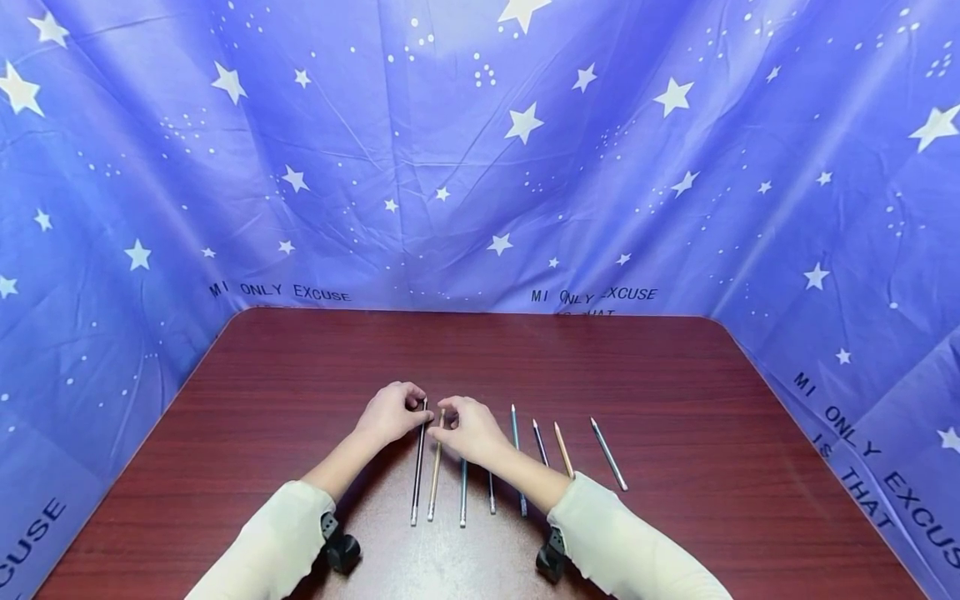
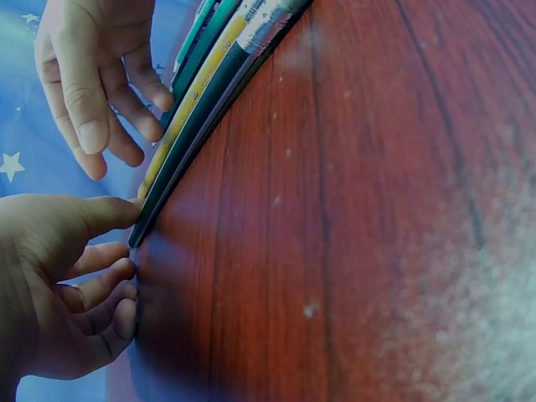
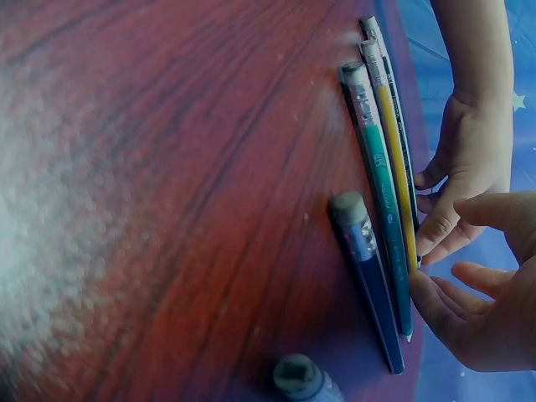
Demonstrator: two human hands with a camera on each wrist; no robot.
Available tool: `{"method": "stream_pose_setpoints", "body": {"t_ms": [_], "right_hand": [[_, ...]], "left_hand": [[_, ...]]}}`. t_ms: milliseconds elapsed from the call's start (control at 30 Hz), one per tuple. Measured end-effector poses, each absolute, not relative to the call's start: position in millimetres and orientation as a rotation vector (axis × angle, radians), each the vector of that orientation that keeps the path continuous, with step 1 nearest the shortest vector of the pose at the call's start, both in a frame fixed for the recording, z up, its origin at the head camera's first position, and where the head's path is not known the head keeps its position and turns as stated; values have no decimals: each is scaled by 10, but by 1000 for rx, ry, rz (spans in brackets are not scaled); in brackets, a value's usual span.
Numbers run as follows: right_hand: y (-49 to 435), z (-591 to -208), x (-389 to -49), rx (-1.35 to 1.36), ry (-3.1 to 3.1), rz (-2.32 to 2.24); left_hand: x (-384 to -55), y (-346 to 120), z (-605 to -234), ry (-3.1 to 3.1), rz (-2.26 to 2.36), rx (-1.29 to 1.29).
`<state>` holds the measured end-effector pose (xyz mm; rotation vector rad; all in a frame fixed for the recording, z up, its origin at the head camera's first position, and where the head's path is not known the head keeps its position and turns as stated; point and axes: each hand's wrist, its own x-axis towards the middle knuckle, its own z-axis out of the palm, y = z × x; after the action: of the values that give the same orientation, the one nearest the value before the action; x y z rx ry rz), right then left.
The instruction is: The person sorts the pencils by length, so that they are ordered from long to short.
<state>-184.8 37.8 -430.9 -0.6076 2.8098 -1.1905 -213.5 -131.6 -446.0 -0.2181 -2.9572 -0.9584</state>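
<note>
Near the table's middle, my left hand (image 1: 392, 413) is at the pointed end of a black pencil (image 1: 417, 479), thumb on one side and fingers on the other. The pencil lies along the wood, eraser end towards me. My right hand (image 1: 471, 429) is just beside it, at the tip of a yellow pencil (image 1: 434, 483). Its thumb and index finger are spread apart around that tip. In the right wrist view, the right thumb is right at the yellow pencil (image 3: 392, 126). A green pencil (image 3: 381, 176) lies alongside, partly under the right hand in the head view.
More pencils lie in a loose row to the right, including a teal pencil (image 1: 514, 427), a dark pencil (image 1: 539, 440), a tan pencil (image 1: 562, 448) and a separate grey-green pencil (image 1: 609, 454). The reddish-brown table (image 1: 300, 367) meets a blue star-printed cloth (image 1: 465, 167) behind.
</note>
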Motion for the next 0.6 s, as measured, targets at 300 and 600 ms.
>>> {"method": "stream_pose_setpoints", "body": {"t_ms": [300,600], "right_hand": [[364,-4325,-1873,-630,2907,-1071],[315,-4335,-1914,-615,2949,-966]], "left_hand": [[-2140,-1335,-4461,-2978,-931,-197],[-2116,-1334,-4425,-2977,-935,-213]]}}
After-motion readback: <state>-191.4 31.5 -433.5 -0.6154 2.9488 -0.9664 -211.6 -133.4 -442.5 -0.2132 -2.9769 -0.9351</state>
